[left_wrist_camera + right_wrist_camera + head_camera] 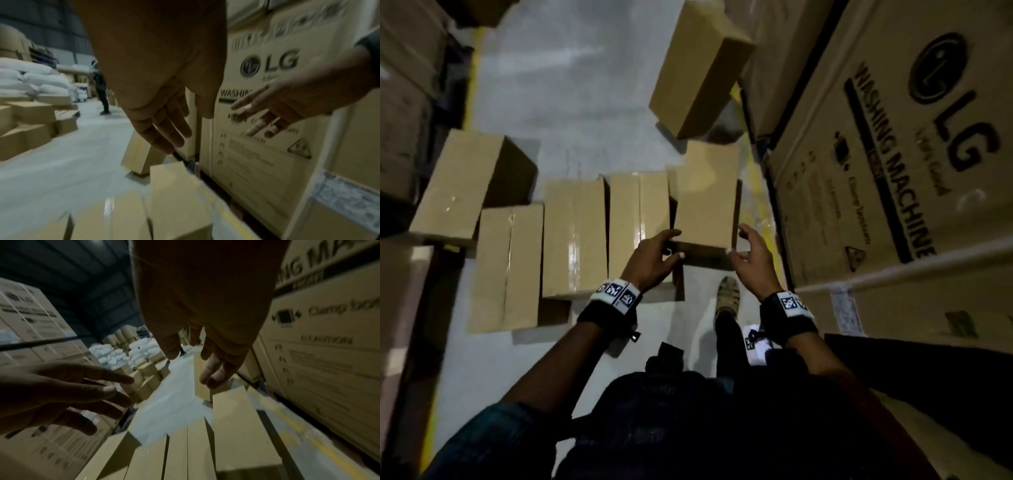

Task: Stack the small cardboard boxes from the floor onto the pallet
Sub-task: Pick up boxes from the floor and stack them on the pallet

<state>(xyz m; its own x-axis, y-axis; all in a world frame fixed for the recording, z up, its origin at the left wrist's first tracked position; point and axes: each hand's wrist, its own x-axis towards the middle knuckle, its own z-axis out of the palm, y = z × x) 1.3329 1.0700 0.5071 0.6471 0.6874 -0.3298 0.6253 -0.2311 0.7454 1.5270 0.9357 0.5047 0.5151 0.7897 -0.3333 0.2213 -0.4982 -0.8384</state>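
Several small brown cardboard boxes lie in a row on the grey floor. The rightmost box (705, 195) sits a little higher than its neighbour (638, 212). My left hand (678, 244) hovers at this box's near left corner, fingers spread and holding nothing. At the near right corner my right hand (736, 240) is also spread and empty. The left wrist view shows the left hand (164, 129) above the box (176, 194), not touching it. From the right wrist, the right hand (205, 366) hangs over the same box (236, 426).
Tall LG washing machine cartons (893, 154) wall off the right side, along a yellow floor line (753, 205). A tilted box (698, 68) lies further back and more boxes (472, 181) on the left. My foot (727, 294) stands near the row. A person (101, 91) stands far off.
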